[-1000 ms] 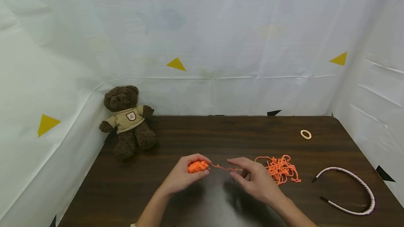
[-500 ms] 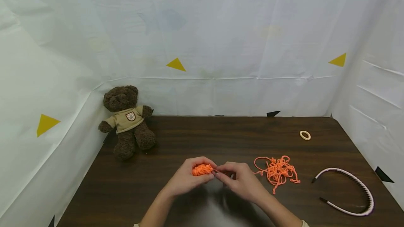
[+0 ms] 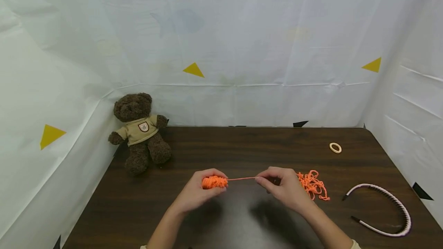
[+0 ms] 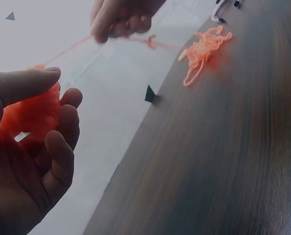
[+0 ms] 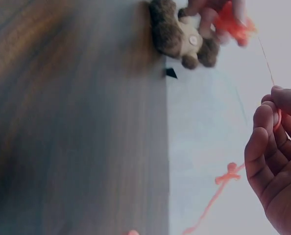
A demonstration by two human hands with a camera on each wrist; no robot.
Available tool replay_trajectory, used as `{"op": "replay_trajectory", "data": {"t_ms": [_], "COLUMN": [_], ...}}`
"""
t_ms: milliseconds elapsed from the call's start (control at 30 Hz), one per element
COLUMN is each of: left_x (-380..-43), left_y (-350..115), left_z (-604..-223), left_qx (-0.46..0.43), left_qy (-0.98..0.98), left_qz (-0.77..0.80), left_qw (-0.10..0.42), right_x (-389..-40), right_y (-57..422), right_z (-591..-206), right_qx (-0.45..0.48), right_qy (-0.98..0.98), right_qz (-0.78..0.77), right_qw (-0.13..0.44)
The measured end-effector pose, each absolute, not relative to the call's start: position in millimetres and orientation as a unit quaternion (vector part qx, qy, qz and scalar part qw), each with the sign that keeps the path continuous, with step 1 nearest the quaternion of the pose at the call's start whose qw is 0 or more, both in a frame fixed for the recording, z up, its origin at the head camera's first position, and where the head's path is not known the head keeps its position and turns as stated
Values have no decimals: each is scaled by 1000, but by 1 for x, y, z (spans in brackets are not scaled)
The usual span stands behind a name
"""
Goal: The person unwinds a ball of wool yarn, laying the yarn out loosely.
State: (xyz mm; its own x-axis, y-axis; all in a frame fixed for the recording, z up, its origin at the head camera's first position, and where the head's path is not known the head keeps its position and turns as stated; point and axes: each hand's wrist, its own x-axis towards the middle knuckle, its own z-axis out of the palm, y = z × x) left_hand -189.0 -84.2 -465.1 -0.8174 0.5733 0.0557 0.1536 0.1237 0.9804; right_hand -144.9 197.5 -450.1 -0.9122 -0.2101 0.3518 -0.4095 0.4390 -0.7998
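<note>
A small wound ball of orange yarn (image 3: pixel 214 182) sits in my left hand (image 3: pixel 195 195), gripped between thumb and curled fingers. From it a single strand of yarn (image 3: pixel 242 179) runs straight across to my right hand (image 3: pixel 288 189), which pinches it between thumb and forefinger. In the right wrist view the strand passes through the right hand (image 5: pixel 278 147) and trails off below it with a knot (image 5: pixel 229 174) in it. A loose tangle of the same yarn (image 3: pixel 313 185) lies on the table, partly hidden behind the right hand.
On the dark wooden table (image 3: pixel 249 149) a brown teddy bear (image 3: pixel 140 133) in a tan shirt leans at the back left. A pale ring (image 3: pixel 335 148) lies at the back right, and a white headband (image 3: pixel 398 203) at the right. White sheeting (image 3: pixel 242 49) walls the table.
My right hand came in to the ball, then drew away to the right, pulling the strand taut. The left hand shifted slightly right and back left, still holding the ball.
</note>
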Motion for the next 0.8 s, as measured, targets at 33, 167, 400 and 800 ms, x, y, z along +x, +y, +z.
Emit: {"op": "replay_trajectory", "data": {"t_ms": [33,167,400,800], "left_x": [-190,-193,-193,-175], "left_y": [-86,-94,-89,-8], "left_z": [-466,-470,-475,-497], "left_qx": [247,236,233,342], "left_qy": [729,734,740,852], "left_qz": [616,617,614,379], "left_qw": [168,158,145,119], "right_x": [-145,-144,-141,-141], "right_y": [201,216,220,214], "right_z": [-448,-442,-441,-450], "right_qx": [182,171,181,199], "right_qy": [-843,-841,-829,-834], "right_qz": [495,496,519,513], "right_qw": [108,132,106,48]}}
